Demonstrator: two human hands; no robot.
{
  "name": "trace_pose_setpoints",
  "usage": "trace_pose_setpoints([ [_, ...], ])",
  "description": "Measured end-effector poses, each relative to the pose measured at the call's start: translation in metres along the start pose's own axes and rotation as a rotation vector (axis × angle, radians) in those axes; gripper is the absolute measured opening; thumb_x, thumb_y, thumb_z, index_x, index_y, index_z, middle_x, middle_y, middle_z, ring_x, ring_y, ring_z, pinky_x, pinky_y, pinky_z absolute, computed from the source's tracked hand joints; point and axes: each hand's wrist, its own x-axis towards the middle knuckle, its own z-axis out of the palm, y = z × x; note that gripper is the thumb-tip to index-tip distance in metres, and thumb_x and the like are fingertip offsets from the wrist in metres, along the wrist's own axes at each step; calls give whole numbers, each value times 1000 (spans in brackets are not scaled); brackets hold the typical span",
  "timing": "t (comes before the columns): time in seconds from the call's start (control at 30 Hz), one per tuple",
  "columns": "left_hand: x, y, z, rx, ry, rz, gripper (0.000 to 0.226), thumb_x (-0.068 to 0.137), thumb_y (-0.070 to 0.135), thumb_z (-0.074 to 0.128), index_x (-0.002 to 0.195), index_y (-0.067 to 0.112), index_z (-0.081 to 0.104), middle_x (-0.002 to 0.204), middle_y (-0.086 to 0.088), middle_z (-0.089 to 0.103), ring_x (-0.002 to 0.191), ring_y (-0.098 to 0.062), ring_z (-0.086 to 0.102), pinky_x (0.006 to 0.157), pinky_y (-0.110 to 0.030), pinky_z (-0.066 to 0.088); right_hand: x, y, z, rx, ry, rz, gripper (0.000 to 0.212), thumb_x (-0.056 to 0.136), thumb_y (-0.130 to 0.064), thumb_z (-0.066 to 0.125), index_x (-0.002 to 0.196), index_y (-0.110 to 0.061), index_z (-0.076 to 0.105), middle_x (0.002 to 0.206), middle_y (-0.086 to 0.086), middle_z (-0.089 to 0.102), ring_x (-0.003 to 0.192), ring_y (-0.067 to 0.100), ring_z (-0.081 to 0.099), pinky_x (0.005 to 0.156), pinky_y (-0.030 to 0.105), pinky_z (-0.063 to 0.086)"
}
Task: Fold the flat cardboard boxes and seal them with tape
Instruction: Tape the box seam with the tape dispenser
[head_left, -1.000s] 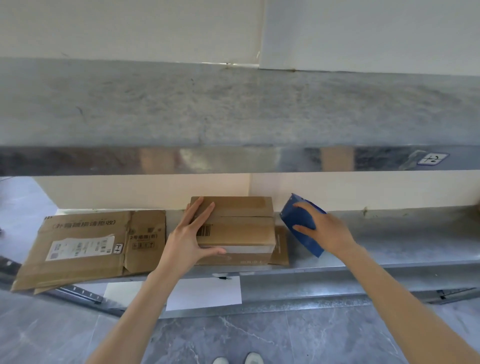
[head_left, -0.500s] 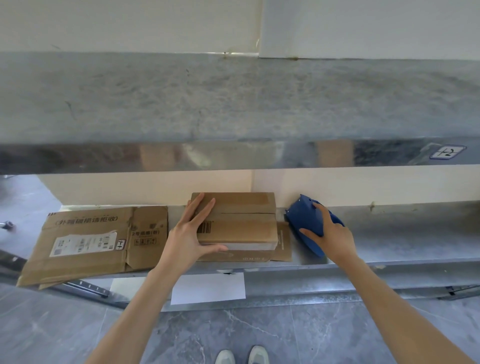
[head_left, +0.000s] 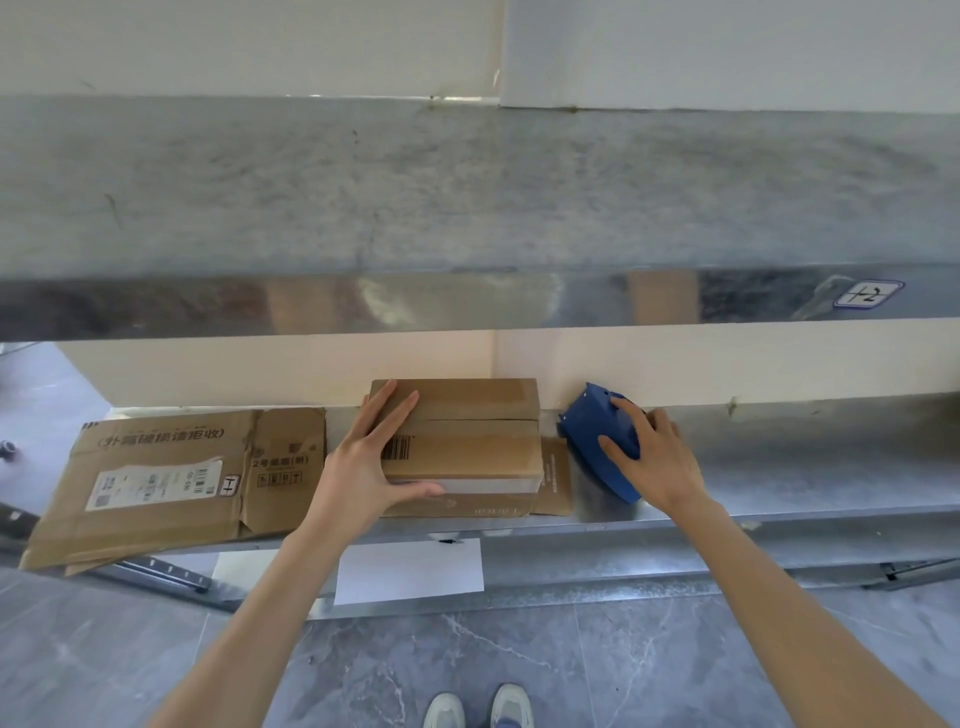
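My L hand (head_left: 363, 467) lay w/ fingers straight on the box (head_left: 467, 447), long axis L-R; my R hand (head_left: 660, 462) curled its fingers over the tape dispenser (head_left: 592, 436) just beside the box's R end.

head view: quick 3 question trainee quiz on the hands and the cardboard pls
1. True or false: the flat cardboard box lies to the left of the folded box.
2. What does the right hand hold? A) blue tape dispenser B) scissors C) marker pen
3. Fill in: the left hand rests on the folded box's ____ end.
Key: 1 true; 2 A; 3 left.
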Motion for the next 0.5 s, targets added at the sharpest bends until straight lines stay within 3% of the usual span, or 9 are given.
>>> trace_pose_setpoints([
  [0.13,1,0,0,2,-2,-2,110,56,77,71,151,46,26,160,27,10,140,-4,32,94,-35,51,-5,-15,-12,-88,142,-59,47,98,-39,55,142,-25,49,120,6,49,106,28,49,75,40,50],
  [0.2,0,0,1,5,-1,-1,110,56,77,71,151,45,27,161,26,11,139,-3,32,93,-35,51,-5,-33,-17,32,196,-113,39,99,-30,54,137,-22,53,122,5,53,108,27,51,80,43,49],
  [0.27,0,0,0,3,3,-1,110,55,78,70,151,44,28,161,25,12,135,1,32,93,-34,51,-5,-58,-19,290,143,-140,35,102,-26,50,136,-21,52,117,1,56,107,20,53,86,35,48],
  [0.37,0,-1,0,0,5,1,111,56,78,70,152,42,29,161,23,14,134,0,32,95,-37,51,-9,-95,-15,578,3,-53,33,105,-26,44,138,-24,49,94,1,61,86,19,60,68,13,45],
  [0.5,-1,-1,0,2,-3,-7,111,55,78,69,152,43,28,161,24,13,132,0,34,94,-37,51,-13,-117,0,697,22,55,30,106,-25,43,135,-20,49,75,-3,55,61,14,53,50,11,43],
])
